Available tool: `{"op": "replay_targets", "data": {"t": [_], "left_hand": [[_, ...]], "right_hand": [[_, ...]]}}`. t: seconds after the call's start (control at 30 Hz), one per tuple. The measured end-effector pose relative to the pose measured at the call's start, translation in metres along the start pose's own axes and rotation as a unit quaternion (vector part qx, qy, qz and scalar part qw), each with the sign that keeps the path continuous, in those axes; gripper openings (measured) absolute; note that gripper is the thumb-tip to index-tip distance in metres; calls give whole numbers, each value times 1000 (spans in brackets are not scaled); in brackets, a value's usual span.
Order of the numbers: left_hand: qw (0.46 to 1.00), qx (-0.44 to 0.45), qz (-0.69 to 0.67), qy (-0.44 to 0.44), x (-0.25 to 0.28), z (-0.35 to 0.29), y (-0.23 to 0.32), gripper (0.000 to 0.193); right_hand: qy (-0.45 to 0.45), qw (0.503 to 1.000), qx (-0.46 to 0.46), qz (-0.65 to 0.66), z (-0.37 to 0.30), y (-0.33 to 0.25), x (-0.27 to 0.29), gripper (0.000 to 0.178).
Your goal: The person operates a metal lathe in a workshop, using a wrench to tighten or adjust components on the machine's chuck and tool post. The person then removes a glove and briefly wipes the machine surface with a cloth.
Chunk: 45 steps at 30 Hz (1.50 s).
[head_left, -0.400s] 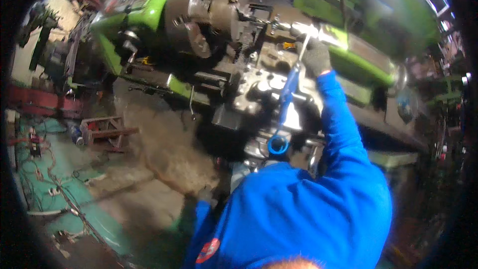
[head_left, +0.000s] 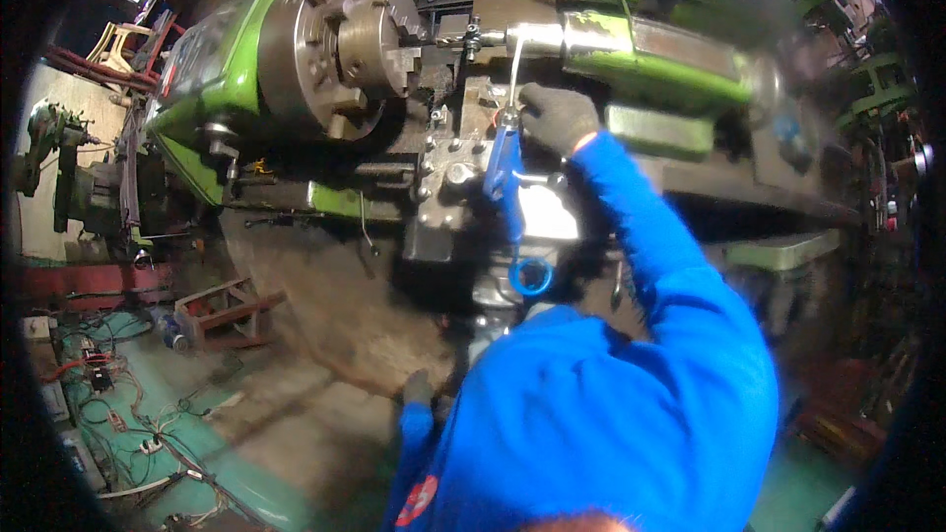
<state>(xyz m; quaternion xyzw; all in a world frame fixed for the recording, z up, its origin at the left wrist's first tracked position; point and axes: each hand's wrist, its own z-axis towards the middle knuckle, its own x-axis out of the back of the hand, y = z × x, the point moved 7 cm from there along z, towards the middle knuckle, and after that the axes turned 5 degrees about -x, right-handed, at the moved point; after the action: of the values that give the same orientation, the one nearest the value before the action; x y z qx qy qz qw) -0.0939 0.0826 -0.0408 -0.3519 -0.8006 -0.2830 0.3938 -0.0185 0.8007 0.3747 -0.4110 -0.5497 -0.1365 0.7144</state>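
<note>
My right hand (head_left: 557, 118), in a dark grey glove, is closed at the base of the thin metal nozzle of a blue air blow gun (head_left: 506, 163). The nozzle points away from me, its tip over the bare metal tailstock quill (head_left: 537, 36); a blue hose loop (head_left: 532, 277) hangs at the near end. Palm and some fingers are hidden. Low beside my body is my gloved left hand (head_left: 419, 387), its fingers too small and dark to read. Left of the quill, a drill bit (head_left: 451, 39) points at the lathe chuck (head_left: 372, 47).
The green lathe's tailstock (head_left: 655, 69) stretches to the right. Below the blow gun lies the metal carriage (head_left: 448, 182), with a thin lever (head_left: 367, 227) to its left. A rusty frame (head_left: 232, 315) stands on the floor, near cables on green flooring (head_left: 212, 458).
The view has shifted, so the lathe, my right hand and the blow gun sit further left in the picture. My hand and the gun keep about the same position relative to each other.
</note>
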Motion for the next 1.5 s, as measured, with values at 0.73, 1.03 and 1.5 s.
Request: {"op": "replay_targets", "data": {"t": [0.73,1.03,1.5], "left_hand": [[972,187,-144,-17,0,-52,48,42],[960,217,-175,-6,-15,-58,55,45],[954,235,-186,-13,-14,-59,48,49]], "right_hand": [[223,956,26,187,85,7,22,27],[171,972,-8,159,148,-23,-27,30],[172,981,52,76,121,-34,-16,32]]}}
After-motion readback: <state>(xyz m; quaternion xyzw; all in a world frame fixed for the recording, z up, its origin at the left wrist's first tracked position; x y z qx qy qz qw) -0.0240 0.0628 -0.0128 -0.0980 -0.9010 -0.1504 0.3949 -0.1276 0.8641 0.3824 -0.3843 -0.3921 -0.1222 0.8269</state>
